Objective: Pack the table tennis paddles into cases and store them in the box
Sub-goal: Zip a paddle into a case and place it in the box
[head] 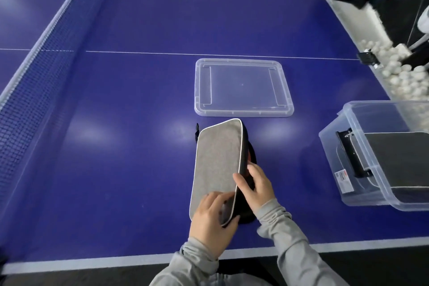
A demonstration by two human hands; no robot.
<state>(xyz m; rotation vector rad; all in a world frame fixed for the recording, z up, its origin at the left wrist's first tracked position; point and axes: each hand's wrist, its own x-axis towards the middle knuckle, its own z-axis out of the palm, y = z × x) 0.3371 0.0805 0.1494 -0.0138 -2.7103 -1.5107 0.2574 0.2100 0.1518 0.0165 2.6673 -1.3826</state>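
**Closing the grey case over the paddle**

Head view. A grey case (218,165) lies on the blue table (139,100), near the front edge, with its upper flap lifted and tilted so the right side stands open. The left hand (212,220) grips the near corner of the flap: the fingers lie on the grey top and the thumb is curled round the white-piped edge. The right hand (254,187) is at the open right side, its fingers curled at the dark rim of the flap, the thumb on the grey top. Under the flap only something dark is visible; I cannot tell if this is a paddle or the lining.

I judge the step is to close the case. To do it well, the left hand should hold the corner steady while the right hand presses the flap down evenly, keeping the fingers out of the gap before the edges meet.

The clear box (376,160) stands at the right, well apart from the hands, and already holds one dark case (399,158). The clear lid (243,87) lies flat just behind the grey case.
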